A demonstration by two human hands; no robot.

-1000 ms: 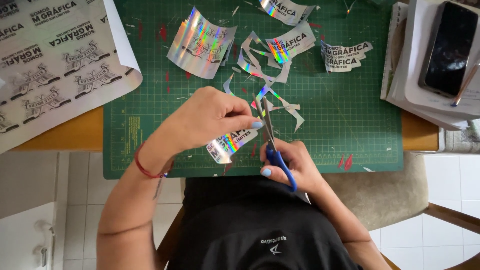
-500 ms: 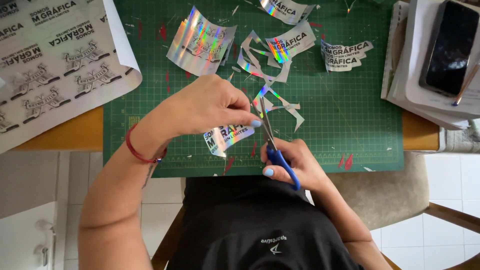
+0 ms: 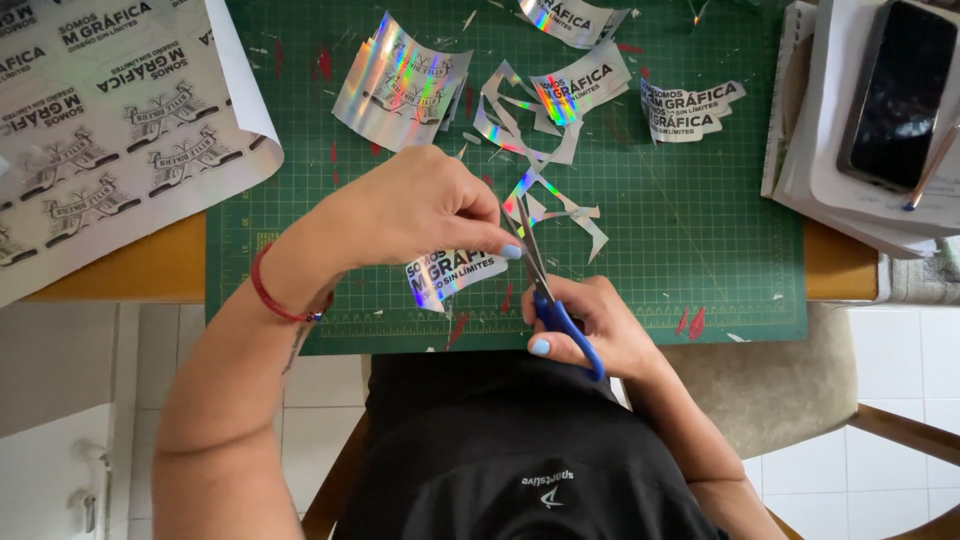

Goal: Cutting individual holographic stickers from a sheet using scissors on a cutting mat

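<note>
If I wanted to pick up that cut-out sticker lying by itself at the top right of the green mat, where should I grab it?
Pinch the loose sticker at its right end, coming from the right. It lies flat and apart from the scraps, with bare green mat beside that edge.

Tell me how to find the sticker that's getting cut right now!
Start at the green mat in the middle of the table. Go to its near edge, where the left hand and the right hand with blue scissors meet. The sticker is the shiny rainbow piece pinched under the left hand; it is the only one being held, the others lie loose farther up the mat.
</note>
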